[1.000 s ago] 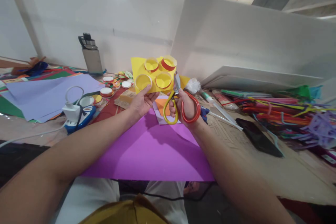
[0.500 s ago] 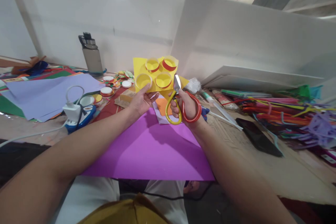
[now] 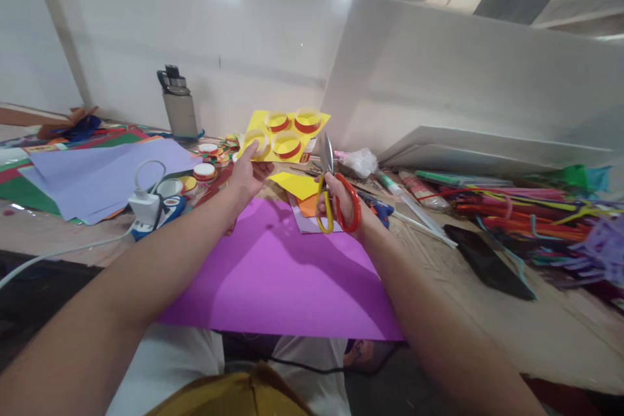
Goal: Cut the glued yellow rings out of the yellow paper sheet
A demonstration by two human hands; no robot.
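Observation:
My left hand (image 3: 249, 172) grips the lower left corner of a yellow sheet (image 3: 258, 122), its thumb by one of the rings. Several short ring-shaped pieces (image 3: 286, 144) with red bands stand on that sheet. Scissors (image 3: 353, 205) with one yellow and one red handle are in my right hand (image 3: 335, 194), blades pointing up and apart from the sheet. A loose yellow paper piece (image 3: 296, 184) lies just left of the scissors, over orange paper (image 3: 308, 207). Below both hands spreads a large purple sheet (image 3: 277, 279).
At left are lilac sheets (image 3: 107, 172), a power strip with a white plug (image 3: 145, 208), round lids (image 3: 205, 172) and a bottle (image 3: 180, 114). To the right lie a glue gun (image 3: 381, 209), a black phone (image 3: 487, 260) and a heap of colourful strips (image 3: 526, 208).
The yellow sheet with its rings has shifted left and tilted, away from the scissors. The yellow piece beneath now shows separately, lying on the papers.

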